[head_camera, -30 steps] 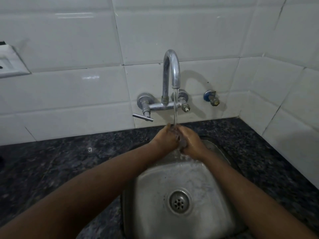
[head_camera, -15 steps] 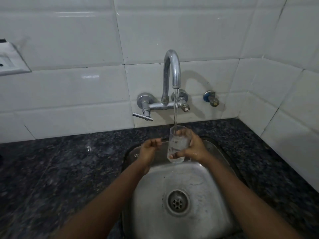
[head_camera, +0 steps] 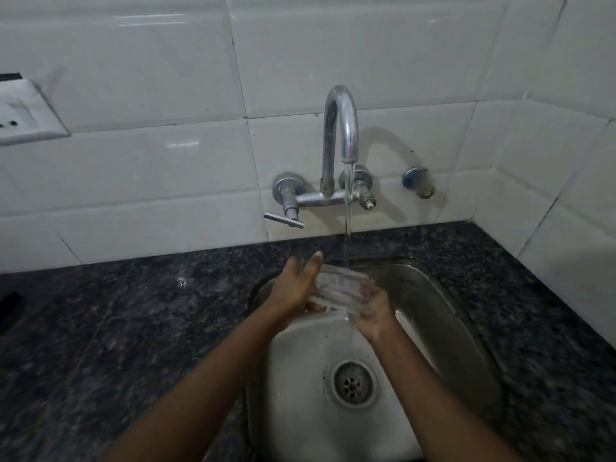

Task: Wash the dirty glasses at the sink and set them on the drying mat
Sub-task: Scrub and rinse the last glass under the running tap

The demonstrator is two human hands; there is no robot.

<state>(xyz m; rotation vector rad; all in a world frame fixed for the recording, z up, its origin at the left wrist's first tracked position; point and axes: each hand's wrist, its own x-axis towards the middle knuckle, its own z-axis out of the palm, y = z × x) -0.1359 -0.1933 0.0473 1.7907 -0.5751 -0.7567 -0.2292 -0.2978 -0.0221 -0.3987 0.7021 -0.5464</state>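
Both your hands now cradle the glass (head_camera: 340, 288) sideways under the tap (head_camera: 340, 125), left hand (head_camera: 296, 288) rejoining right hand (head_camera: 373, 308): rinsing continues.

Greys, whites and speckled black at the sink

The glass (head_camera: 340, 288) is clear and colourless, blurred under the pale stream of water (head_camera: 348, 208); the tap (head_camera: 340, 128) is shiny silver, the sink (head_camera: 443, 328) dull grey steel with a silver drain (head_camera: 350, 383). The surface (head_camera: 116, 328) is black flecked with grey. The wall tiles (head_camera: 150, 78) are glossy white, the socket plate (head_camera: 23, 115) white, the small valve (head_camera: 415, 181) blue-capped.
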